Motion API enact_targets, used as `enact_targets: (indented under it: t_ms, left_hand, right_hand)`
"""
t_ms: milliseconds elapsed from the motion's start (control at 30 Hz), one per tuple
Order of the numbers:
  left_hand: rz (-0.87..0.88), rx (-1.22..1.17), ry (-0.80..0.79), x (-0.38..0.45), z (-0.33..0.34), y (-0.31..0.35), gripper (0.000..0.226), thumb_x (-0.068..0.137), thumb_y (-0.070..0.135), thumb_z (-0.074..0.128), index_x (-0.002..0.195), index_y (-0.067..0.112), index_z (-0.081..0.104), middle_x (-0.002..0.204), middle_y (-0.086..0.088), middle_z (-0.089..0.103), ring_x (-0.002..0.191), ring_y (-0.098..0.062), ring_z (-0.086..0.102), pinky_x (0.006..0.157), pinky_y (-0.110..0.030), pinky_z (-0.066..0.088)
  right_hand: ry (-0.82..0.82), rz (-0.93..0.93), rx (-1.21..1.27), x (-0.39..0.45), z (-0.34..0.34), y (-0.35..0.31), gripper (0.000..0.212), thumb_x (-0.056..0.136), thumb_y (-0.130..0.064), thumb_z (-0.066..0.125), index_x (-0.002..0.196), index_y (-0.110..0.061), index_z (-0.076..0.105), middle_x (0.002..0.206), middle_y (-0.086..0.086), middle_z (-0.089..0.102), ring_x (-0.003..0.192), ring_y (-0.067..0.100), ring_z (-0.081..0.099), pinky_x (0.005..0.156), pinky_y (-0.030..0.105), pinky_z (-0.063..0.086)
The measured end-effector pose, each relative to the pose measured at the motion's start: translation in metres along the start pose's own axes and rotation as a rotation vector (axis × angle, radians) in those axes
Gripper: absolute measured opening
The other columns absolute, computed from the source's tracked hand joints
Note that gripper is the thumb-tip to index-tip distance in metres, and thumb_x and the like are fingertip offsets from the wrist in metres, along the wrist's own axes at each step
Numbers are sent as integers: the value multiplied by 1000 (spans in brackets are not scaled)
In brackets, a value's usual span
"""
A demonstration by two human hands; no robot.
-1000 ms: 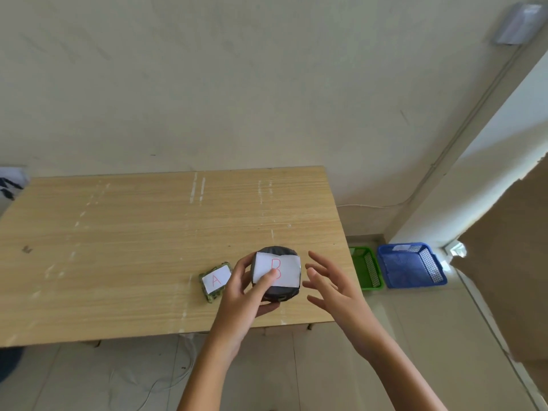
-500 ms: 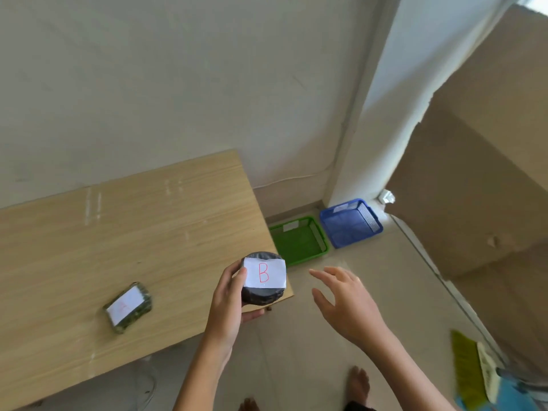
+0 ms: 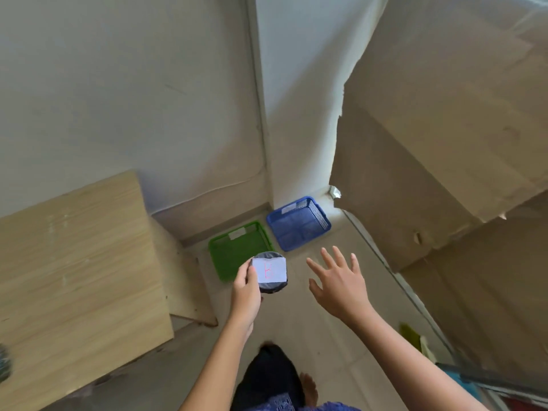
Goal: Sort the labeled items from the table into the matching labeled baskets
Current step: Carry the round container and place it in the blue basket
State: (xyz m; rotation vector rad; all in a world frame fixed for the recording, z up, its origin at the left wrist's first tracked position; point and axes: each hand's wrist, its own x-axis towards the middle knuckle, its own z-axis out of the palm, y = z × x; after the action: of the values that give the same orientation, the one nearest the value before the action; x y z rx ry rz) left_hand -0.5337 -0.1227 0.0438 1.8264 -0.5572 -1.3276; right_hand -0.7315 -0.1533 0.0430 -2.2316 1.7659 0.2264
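My left hand [image 3: 246,295] grips a round dark item [image 3: 271,275] that carries a white paper label with a red letter B. I hold it in the air above the floor, at the near right corner of the green basket [image 3: 234,252]. The blue basket [image 3: 298,222] stands on the floor just right of the green one, in the room's corner. Each basket has a white label on its far wall, too small to read. My right hand [image 3: 339,281] hovers with fingers spread, holding nothing, below the blue basket. A blurred sliver of another item [image 3: 4,361] shows at the left edge.
The wooden table [image 3: 74,262] fills the left side, its right edge close to the green basket. A large brown cardboard sheet [image 3: 444,143] leans along the right. My legs and a bare foot [image 3: 308,387] show on the tiled floor below. A green-yellow object [image 3: 410,335] lies at the right.
I have turned right and stepped away from the table. My left hand has carried the B item off the table's edge toward the baskets. The A item has slid out of sight.
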Motion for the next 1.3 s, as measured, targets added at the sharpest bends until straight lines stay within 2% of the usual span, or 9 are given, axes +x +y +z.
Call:
enact_targets:
  t_ms: [167,300,567,833,933,1067,1100,1200,1300]
  left_hand:
    - [76,144,89,59,66,23,35,106,27,39,135,23,59,128,-8,66,110,-27,63,99,-49,55]
    - [83,189,239,124,109,44,36,106,21,41,134,16,63,128,-13,67,100,-23,59,84,-31,48]
    - [-48,268,420,215,164,78,38,106,17,41,135,7,63,133,-17,68,118,-36,62,85,-31,44]
    - [-44,366,419,293,208,64,35,105,16,44,132,8,65,124,-14,72,109,-32,65,77,-30,43]
    - [-13,328,418,316,229,48,31,103,15,47,125,10,69,117,-12,75,103,-28,68,79,-31,48]
    - [15,301,419,346,253,16,30,104,22,48,125,15,68,113,-7,75,96,-20,67,82,-32,51]
    - [17,311,416,356,258,2,31,104,24,48,127,17,68,113,-5,74,96,-17,66,82,-32,52]
    - [36,318,415,379,267,-41,33,103,29,50,131,24,66,113,0,72,95,-14,67,78,-28,50]
    - [68,271,373,416,272,-91,29,102,26,52,127,24,67,110,2,73,94,-14,68,83,-34,56]
  right_hand:
    - [-39,-47,-75,76,-16,56,56,95,-50,37,149,-38,31,164,7,22,152,30,11,118,60,7]
    - [-20,-46,-56,152,-35,88,55,96,-45,37,150,-36,30,162,8,25,152,31,13,119,59,9]
    - [-93,-77,45,265,-43,129,56,96,-44,32,152,-36,26,164,5,19,153,27,7,121,55,7]
    - [-191,-153,157,362,-7,160,54,98,-44,36,152,-38,27,164,1,22,152,23,11,122,48,14]
    - [-180,-165,365,389,20,168,48,98,-32,49,145,-27,45,152,3,45,140,21,37,115,36,32]
    - [-322,11,857,414,60,173,36,95,-23,60,131,-25,58,124,-5,63,109,4,59,78,4,43]
    - [-358,63,948,420,73,173,35,95,-27,61,130,-31,57,121,-9,63,105,0,59,73,5,46]
    - [-400,154,1140,435,120,177,38,91,-35,65,126,-44,53,118,-15,60,104,5,62,87,26,55]
    - [-411,153,1236,455,179,177,39,88,-34,69,122,-47,54,117,-15,61,103,8,65,81,27,59]
